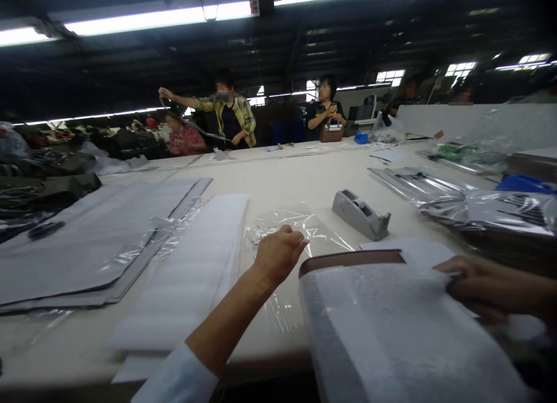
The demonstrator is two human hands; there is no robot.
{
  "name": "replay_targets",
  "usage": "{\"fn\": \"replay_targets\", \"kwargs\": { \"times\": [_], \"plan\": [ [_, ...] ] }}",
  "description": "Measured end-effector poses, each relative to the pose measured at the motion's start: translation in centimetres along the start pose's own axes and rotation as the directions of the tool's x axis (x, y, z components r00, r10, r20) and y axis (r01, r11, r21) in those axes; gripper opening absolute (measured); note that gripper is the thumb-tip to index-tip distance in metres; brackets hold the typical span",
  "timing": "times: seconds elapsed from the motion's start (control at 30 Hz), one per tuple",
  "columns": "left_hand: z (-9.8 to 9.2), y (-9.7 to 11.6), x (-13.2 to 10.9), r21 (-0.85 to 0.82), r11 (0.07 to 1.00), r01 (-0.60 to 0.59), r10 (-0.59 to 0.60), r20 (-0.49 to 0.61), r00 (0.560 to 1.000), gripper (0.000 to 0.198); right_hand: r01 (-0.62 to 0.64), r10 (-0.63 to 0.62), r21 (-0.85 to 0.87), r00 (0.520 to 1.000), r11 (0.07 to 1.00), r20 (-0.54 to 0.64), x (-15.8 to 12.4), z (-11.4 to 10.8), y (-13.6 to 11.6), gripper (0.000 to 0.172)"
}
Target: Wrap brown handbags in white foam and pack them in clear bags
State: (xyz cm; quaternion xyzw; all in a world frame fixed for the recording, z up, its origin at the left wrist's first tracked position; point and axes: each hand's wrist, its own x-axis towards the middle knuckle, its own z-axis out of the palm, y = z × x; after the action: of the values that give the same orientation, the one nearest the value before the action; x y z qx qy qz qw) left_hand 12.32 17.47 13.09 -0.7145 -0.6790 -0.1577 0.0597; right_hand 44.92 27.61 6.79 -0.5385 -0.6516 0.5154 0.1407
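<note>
My left hand [281, 252] is closed in a pinch over the table, with a bit of clear plastic showing at its fingertips. Under and around it lies a clear plastic bag [319, 226], flat and shiny. At the right, my right hand [483, 281] grips the far side of a brown item wrapped in white paper [387, 327]. A brown edge [350, 260] shows above the paper; the rest of the item is covered. Just beyond it stands a grey tape dispenser [361, 213].
White foam sheets [187, 275] and large grey sheets [96, 235] are stacked to the left. Plastic-wrapped items [500, 214] lie at the right. Across the table, one person holds a brown handbag [331, 131], and another, in a yellow plaid shirt [246, 119], stretches a strap.
</note>
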Motion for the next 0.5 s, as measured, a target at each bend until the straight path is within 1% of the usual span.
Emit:
{"fn": "replay_targets", "kwargs": {
  "times": [0.03, 0.07, 0.1, 0.17, 0.27, 0.37, 0.43, 0.5],
  "plan": [
    [-0.2, 0.1, -0.3, -0.002, 1.0, -0.02, 0.02, 0.004, 1.0, 0.028, 0.033, -0.037, 0.022, 0.985, 0.999, 0.17, -0.3, 0.7, 0.6, 0.03],
    [-0.5, 0.2, -0.6, -0.004, 0.999, -0.041, 0.041, 0.008, 0.999, 0.027, 0.046, -0.06, 0.054, 0.955, 0.997, 0.29, -0.5, 1.6, 1.2, 0.028],
    [-0.7, 0.1, -1.0, -0.006, 0.998, -0.061, 0.061, 0.013, 0.998, 0.026, 0.037, -0.065, 0.088, 0.939, 0.995, 0.337, -0.5, 2.4, 1.7, 0.027],
    [-1.1, 0.0, -2.0, -0.011, 0.994, -0.112, 0.113, 0.031, 0.993, 0.022, -0.016, -0.026, 0.158, 0.965, 0.987, 0.26, -0.2, 3.7, 2.6, 0.026],
    [-1.0, 0.3, -3.6, -0.007, 0.976, -0.218, 0.218, 0.067, 0.974, 0.021, -0.09, 0.043, 0.28, 0.985, 0.956, 0.167, 0.1, 4.8, 4.3, 0.025],
    [-0.4, 1.6, -4.6, 0.04, 0.951, -0.307, 0.302, 0.104, 0.948, 0.02, -0.17, 0.137, 0.403, 0.984, 0.899, 0.112, 0.3, 5.9, 5.7, 0.028],
    [0.3, 2.6, -4.8, 0.103, 0.929, -0.356, 0.345, 0.11, 0.932, 0.015, -0.19, 0.171, 0.468, 0.982, 0.863, 0.083, 0.4, 6.9, 6.0, 0.032],
    [1.0, 3.4, -5.0, 0.166, 0.892, -0.421, 0.412, 0.087, 0.907, 0.011, -0.191, 0.186, 0.515, 0.981, 0.835, 0.062, 0.6, 8.1, 6.1, 0.035]
  ]
}}
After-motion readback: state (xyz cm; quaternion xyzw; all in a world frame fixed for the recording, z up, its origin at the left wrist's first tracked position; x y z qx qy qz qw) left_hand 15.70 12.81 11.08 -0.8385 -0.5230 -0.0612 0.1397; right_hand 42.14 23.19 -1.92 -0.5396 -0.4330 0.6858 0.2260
